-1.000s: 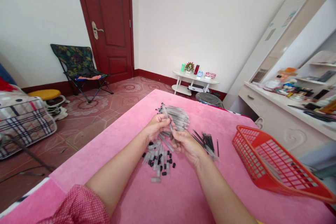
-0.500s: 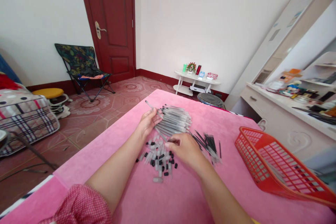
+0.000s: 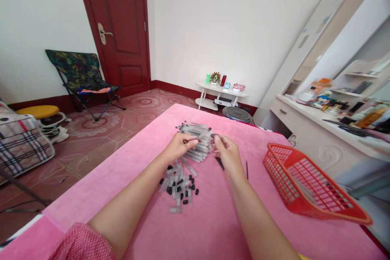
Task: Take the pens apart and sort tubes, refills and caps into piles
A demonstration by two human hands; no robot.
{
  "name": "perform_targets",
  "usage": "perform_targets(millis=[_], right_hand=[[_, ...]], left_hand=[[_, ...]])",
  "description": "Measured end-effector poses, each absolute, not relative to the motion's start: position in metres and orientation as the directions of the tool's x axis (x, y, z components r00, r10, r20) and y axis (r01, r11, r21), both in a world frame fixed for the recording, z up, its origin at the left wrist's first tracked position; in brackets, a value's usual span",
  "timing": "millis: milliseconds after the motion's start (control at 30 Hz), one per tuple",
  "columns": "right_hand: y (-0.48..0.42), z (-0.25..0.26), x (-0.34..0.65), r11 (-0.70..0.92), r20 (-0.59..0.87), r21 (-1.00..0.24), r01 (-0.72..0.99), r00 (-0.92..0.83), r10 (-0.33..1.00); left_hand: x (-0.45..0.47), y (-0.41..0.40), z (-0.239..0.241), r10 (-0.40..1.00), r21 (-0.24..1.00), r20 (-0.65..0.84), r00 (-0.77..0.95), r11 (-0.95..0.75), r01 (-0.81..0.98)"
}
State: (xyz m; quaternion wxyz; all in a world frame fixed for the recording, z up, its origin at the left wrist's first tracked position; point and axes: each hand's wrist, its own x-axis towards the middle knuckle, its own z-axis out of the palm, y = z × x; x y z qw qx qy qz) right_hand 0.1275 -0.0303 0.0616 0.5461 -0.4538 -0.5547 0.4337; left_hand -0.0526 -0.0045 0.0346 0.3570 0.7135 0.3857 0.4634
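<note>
My left hand (image 3: 179,146) is closed around a clear pen barrel (image 3: 204,133), which points up and to the right with a dark tip. Facing that tip, my right hand (image 3: 228,150) has thumb and fingers pinched together; what they hold is blurred. Beneath both hands lies a pile of clear pen barrels (image 3: 195,156) on the pink cloth (image 3: 207,227). Nearer to me are clear pen caps (image 3: 174,210) mixed with small black plugs (image 3: 185,202). Dark refills (image 3: 219,163) show partly behind my right hand, and one thin black refill (image 3: 247,170) lies apart to its right.
A red plastic basket (image 3: 274,174) stands on the table's right side. Beyond it is a white dresser (image 3: 307,130) crowded with small items. A folding chair (image 3: 82,77), a yellow stool (image 3: 38,111) and a low white stand (image 3: 221,90) are farther back.
My right hand has lifted from the caps and moved up and right, towards the far end of the barrels. The held barrel now points right instead of up-left. The view has shifted slightly right.
</note>
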Motion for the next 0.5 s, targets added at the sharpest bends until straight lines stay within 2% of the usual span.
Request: perform_targets(millis=[100,233,300,500], right_hand=[[-0.028,0.063,0.137,0.268,0.268,-0.958,0.106,-0.014,0.963],[-0.024,0.055,0.146,0.358,0.366,-0.878,0.318,-0.038,0.930],[-0.022,0.051,0.148,0.378,0.394,-0.835,0.401,-0.046,0.918],[-0.020,0.047,0.147,0.356,0.412,-0.737,0.575,-0.036,0.910]], left_hand=[[-0.054,-0.007,0.041,0.805,0.639,0.494,0.330,-0.593,0.490],[-0.057,-0.011,0.044,0.746,0.368,0.564,0.354,-0.611,0.701],[-0.057,-0.012,0.043,0.732,0.322,0.589,0.343,-0.602,0.731],[-0.059,-0.014,0.038,0.725,0.293,0.621,0.298,-0.567,0.770]])
